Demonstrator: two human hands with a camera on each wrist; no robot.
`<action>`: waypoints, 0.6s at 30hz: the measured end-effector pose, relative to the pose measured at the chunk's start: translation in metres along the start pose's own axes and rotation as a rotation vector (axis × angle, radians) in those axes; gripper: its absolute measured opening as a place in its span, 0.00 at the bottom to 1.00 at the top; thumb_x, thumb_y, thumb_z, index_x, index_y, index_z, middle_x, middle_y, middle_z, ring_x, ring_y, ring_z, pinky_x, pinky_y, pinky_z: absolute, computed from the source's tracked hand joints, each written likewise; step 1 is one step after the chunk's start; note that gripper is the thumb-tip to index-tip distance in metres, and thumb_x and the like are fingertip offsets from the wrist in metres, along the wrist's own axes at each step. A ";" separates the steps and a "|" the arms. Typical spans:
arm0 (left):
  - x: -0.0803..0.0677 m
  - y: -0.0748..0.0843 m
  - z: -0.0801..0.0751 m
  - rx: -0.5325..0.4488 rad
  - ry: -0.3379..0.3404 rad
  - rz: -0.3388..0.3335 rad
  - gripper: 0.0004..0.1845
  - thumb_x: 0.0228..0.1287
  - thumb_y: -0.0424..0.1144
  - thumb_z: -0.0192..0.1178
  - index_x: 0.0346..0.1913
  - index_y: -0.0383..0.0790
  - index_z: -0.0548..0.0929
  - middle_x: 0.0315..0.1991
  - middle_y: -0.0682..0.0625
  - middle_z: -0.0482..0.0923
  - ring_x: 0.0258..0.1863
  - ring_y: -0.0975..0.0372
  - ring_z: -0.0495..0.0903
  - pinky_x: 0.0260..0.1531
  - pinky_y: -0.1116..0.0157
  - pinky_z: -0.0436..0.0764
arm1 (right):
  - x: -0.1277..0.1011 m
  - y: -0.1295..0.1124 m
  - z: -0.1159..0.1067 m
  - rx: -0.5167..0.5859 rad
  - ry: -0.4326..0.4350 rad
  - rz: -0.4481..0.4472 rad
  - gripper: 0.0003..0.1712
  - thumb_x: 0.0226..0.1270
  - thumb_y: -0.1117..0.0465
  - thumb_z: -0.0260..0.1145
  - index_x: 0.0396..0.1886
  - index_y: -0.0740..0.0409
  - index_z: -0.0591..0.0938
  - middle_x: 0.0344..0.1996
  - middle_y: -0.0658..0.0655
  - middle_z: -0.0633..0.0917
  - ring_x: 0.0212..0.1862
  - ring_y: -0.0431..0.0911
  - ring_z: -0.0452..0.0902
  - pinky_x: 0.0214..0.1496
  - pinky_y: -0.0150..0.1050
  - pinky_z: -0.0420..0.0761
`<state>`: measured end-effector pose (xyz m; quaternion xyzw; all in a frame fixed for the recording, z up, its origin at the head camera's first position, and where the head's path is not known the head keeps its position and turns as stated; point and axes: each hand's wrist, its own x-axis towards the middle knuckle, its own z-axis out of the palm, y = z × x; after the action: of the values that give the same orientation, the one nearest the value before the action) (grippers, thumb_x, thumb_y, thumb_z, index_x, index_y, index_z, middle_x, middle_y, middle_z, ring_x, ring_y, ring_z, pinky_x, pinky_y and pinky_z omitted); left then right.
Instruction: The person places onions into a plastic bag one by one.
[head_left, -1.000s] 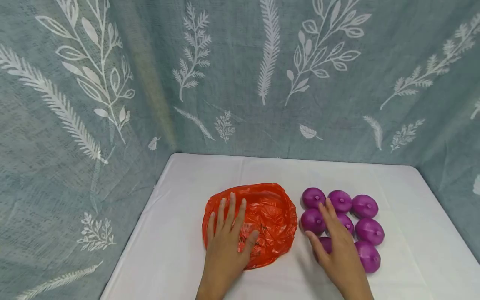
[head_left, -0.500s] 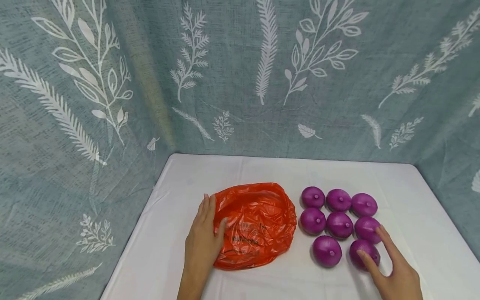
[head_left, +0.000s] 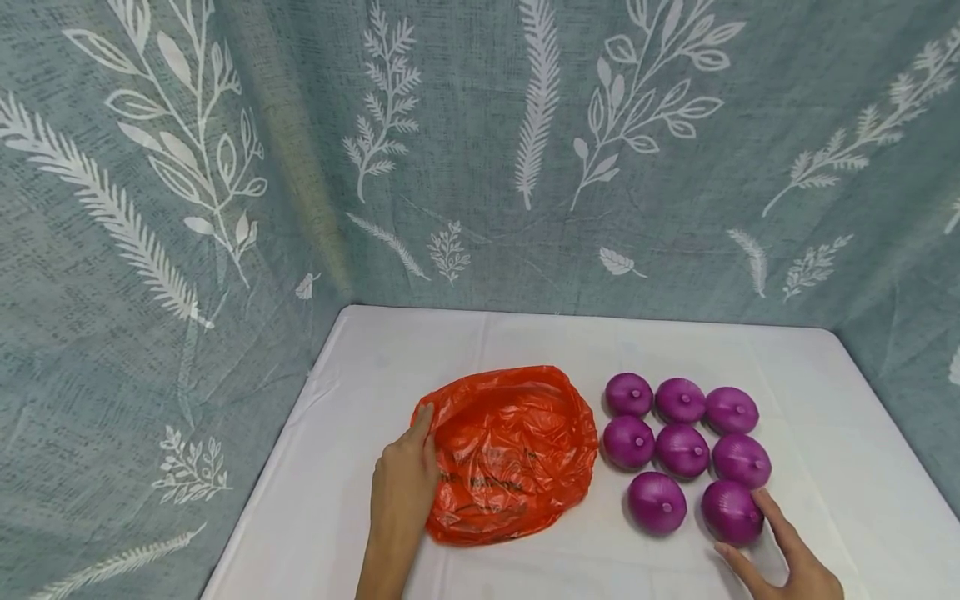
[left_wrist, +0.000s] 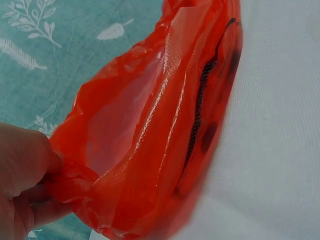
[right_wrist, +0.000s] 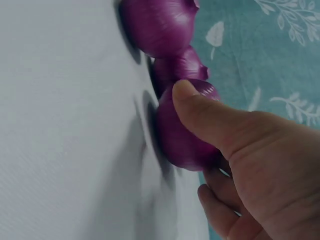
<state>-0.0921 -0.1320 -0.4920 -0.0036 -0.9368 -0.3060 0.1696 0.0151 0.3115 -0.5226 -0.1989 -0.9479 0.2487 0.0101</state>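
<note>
White table [head_left: 322, 500]: eight onions [head_left: 682, 451], one bag [head_left: 517, 450].

A grey-teal fabric curtain [head_left: 468, 125] printed with white leafy sprigs hangs around a white cloth-covered tabletop [head_left: 555, 558].

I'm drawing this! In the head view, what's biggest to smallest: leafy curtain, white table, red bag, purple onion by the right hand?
1. Leafy curtain
2. White table
3. Red bag
4. Purple onion by the right hand
</note>
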 end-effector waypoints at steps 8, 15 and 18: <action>-0.001 -0.001 -0.003 -0.033 0.005 -0.033 0.23 0.75 0.28 0.60 0.70 0.33 0.80 0.51 0.31 0.87 0.40 0.46 0.91 0.34 0.53 0.89 | -0.007 -0.006 0.011 0.066 0.123 -0.082 0.58 0.56 0.52 0.85 0.82 0.53 0.65 0.69 0.72 0.78 0.66 0.70 0.77 0.63 0.45 0.80; 0.002 -0.001 -0.005 -0.051 -0.009 -0.055 0.22 0.76 0.29 0.59 0.70 0.34 0.80 0.43 0.33 0.89 0.31 0.57 0.85 0.27 0.62 0.82 | -0.012 -0.027 0.006 0.244 0.308 -0.092 0.50 0.49 0.65 0.87 0.74 0.53 0.76 0.61 0.69 0.85 0.65 0.29 0.77 0.54 0.07 0.61; 0.003 0.000 -0.004 -0.057 0.002 -0.048 0.22 0.76 0.29 0.58 0.70 0.34 0.81 0.53 0.32 0.87 0.37 0.54 0.88 0.30 0.59 0.84 | -0.011 -0.043 -0.003 0.352 0.415 -0.199 0.54 0.40 0.76 0.88 0.72 0.55 0.79 0.59 0.68 0.86 0.56 0.09 0.66 0.55 0.10 0.67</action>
<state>-0.0935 -0.1349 -0.4878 0.0143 -0.9274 -0.3366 0.1629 0.0097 0.2748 -0.4986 -0.1466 -0.8826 0.3612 0.2627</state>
